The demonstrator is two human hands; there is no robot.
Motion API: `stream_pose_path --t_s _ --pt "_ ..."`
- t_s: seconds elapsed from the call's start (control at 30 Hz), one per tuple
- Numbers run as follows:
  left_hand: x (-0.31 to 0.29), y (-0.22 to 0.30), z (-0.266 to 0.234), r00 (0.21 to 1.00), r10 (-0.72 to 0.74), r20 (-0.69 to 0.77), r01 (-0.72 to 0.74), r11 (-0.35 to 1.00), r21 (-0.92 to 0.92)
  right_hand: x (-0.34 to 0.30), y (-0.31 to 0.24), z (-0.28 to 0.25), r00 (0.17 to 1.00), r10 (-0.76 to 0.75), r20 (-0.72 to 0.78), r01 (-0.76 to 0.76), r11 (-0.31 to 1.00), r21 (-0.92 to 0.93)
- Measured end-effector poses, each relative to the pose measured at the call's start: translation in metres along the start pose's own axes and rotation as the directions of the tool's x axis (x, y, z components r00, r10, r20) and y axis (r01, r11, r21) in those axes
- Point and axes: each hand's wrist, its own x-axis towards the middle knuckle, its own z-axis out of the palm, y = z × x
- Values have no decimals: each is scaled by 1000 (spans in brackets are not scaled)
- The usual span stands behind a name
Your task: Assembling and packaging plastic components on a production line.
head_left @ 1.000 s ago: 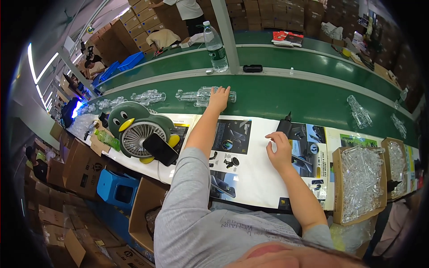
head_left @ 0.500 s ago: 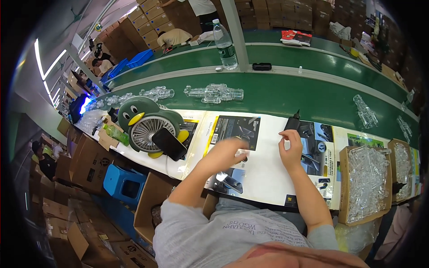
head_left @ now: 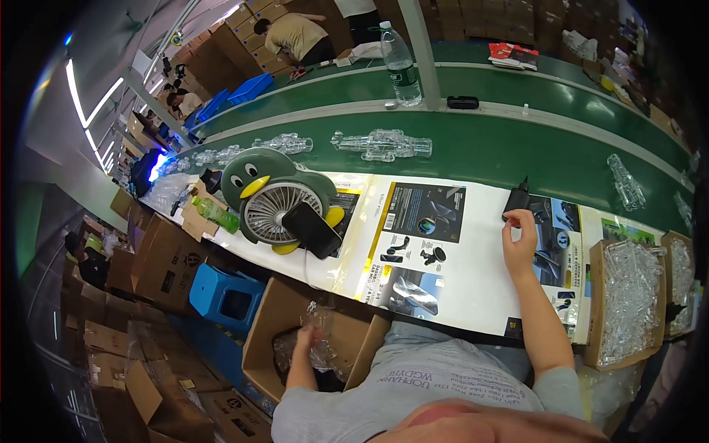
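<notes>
My left hand (head_left: 309, 338) is down inside an open cardboard box (head_left: 262, 325) beside my lap. Its fingers appear closed on a clear plastic part (head_left: 319, 316) that stands up among other clear pieces. Over the white worktop (head_left: 480, 288), my right hand (head_left: 521, 230) has its thumb and fingers curled together. Whatever they may pinch is too small to make out. A black handheld device with a pointed tip (head_left: 518, 198) lies right at those fingertips; I cannot tell whether they touch it.
A green penguin-shaped fan (head_left: 284, 181) with a phone (head_left: 313, 230) leaning on it stands at the left. Assembled clear plastic pieces (head_left: 384, 145) lie on the green conveyor (head_left: 487, 148). To the right, a cardboard tray (head_left: 597, 314) holds small clear parts. A water bottle (head_left: 401, 70) stands behind.
My left hand has left the worktop and moved down and left into the cardboard box. My right hand stays curled beside the black device. The whole view has shifted.
</notes>
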Motion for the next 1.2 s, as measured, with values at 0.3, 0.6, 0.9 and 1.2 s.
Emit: stream_pose_path --t_s 0.3,0.6,0.9,1.2 --pt "1 -116 50 990 -14 141 -131 281 951 -3 -2 14 1000 -6 16 7 1000 -31" --pt "-31 -100 7 996 76 52 -42 -119 992 -1 -8 16 999 -25 27 25 1000 -14" --pt "-13 -66 2 996 48 -75 68 139 988 1 -6 12 1000 3 28 -3 1000 4" --pt "-17 6 -104 972 -195 132 181 977 113 4 -16 13 1000 -2 30 -1 996 92"
